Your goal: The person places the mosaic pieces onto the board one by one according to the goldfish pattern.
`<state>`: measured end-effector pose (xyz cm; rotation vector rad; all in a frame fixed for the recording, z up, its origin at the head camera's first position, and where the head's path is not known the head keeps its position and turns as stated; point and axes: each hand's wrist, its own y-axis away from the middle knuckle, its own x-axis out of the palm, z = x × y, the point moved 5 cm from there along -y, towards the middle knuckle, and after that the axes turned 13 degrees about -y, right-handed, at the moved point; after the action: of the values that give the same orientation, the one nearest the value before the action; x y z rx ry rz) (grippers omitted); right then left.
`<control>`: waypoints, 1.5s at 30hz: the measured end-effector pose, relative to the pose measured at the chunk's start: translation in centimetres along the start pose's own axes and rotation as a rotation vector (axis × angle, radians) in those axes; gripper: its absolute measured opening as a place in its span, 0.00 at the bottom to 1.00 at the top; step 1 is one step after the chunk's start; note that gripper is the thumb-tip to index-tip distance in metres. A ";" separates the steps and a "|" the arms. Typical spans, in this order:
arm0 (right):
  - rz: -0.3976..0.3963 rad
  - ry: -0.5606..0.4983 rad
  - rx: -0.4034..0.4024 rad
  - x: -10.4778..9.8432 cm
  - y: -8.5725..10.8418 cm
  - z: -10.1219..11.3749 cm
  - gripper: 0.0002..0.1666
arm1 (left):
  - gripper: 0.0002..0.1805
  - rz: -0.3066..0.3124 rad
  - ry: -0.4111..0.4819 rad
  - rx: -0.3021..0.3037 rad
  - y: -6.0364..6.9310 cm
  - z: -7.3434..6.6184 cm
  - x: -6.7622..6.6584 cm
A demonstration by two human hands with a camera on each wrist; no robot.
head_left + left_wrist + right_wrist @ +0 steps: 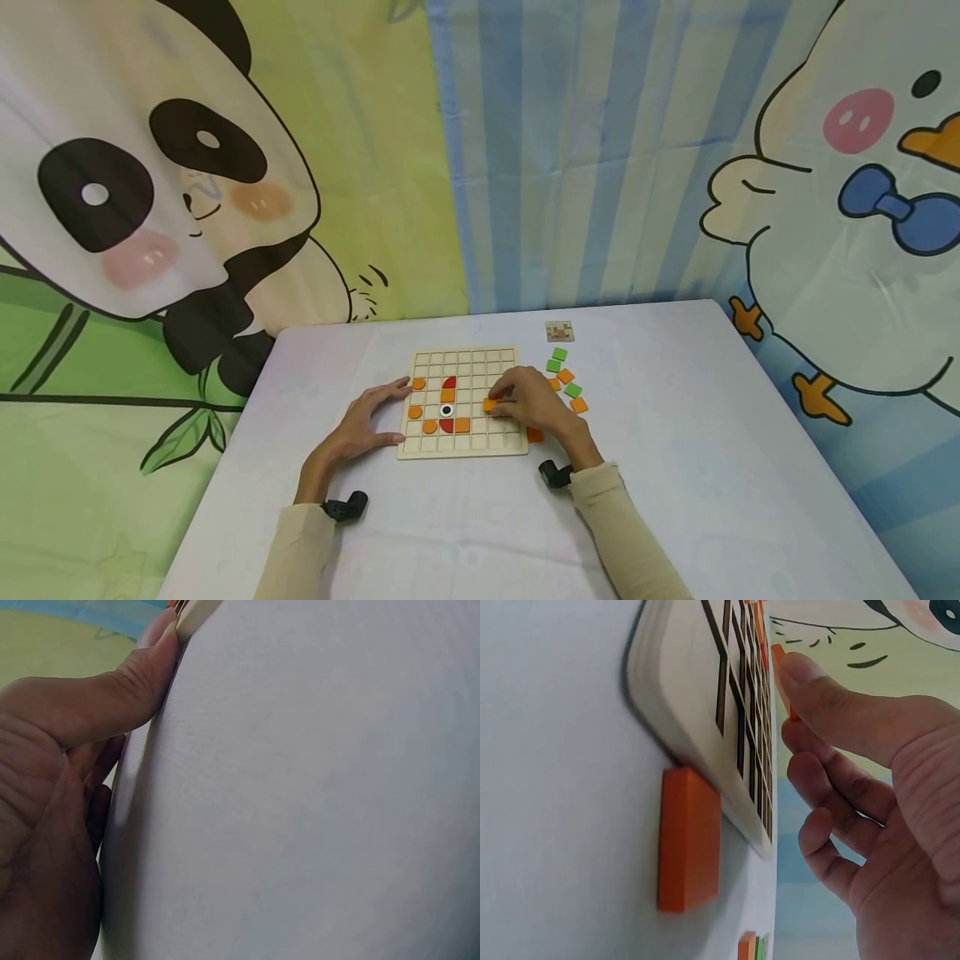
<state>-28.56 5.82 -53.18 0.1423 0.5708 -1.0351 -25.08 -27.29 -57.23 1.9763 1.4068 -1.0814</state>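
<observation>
A pale gridded board lies on the white table. My left hand touches its left edge with thumb and fingers spread. Over the board's right half, my right hand pinches an orange square tile between thumb and fingertips; in the right wrist view this tile appears raised off the board. Set on the grid are round orange pieces, red quarter-round pieces, orange squares and a white disc with a black centre.
Against the board's lower right edge rests another orange tile. Loose green tiles and orange tiles lie right of the board. A small patterned card is near the table's back edge, before a cartoon-printed curtain.
</observation>
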 end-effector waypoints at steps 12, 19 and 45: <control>0.051 -0.020 -0.073 2.0 -1.6 1.0 0.12 | 0.48 0.004 0.002 -0.008 0.0 -0.2 0.0; 0.087 0.006 -0.059 3.2 -2.2 0.7 0.09 | 0.48 0.011 -0.006 -0.007 -0.1 -0.4 0.0; 0.091 0.049 -0.024 4.1 -2.7 1.2 0.10 | 0.48 0.005 -0.004 -0.010 0.1 -0.4 -0.1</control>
<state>-28.84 0.80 -53.90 0.1708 0.6155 -0.9379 -24.88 -27.09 -56.93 1.9685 1.4025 -1.0732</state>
